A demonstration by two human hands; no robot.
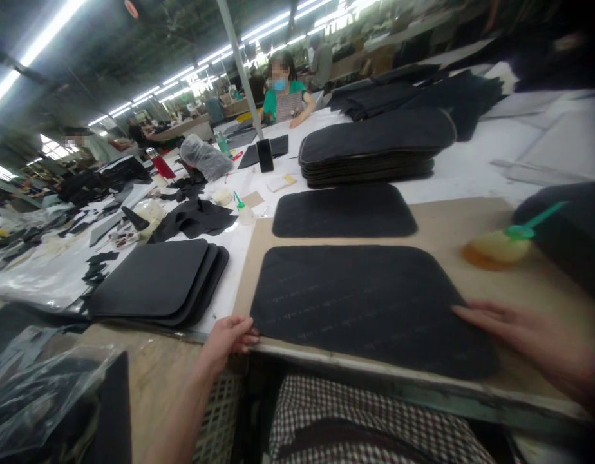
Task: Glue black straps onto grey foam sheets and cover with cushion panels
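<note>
Head camera: at a crowded worktable, I have a black panel (360, 303) flat before me on a brown board (464, 216), squarely between my two hands, its near side close along the table's edge. Its long axis runs crosswise, from my left hand (234, 335) to my right hand (514, 332), slanting downward to the right in this tilted view. Neither hand stands clearly nearer, since both are at the panel: the left at its near left corner, the right partway up its right end. My left fingers are curled with the thumb close to them at the corner, though I cannot tell whether the edge is pinched between them. My right hand is stretched out, fingers extended and tips resting on the end, gripping nothing that I can see. The panel points no one way that I can make out; its visible corners are rounded alike, and pale marks too faint to read cross its face in slanting rows. Just beyond it lies a second panel (346, 212), its long axis also crosswise, while a bottle with a green spout (500, 248) rests on the board beyond my right hand
</note>
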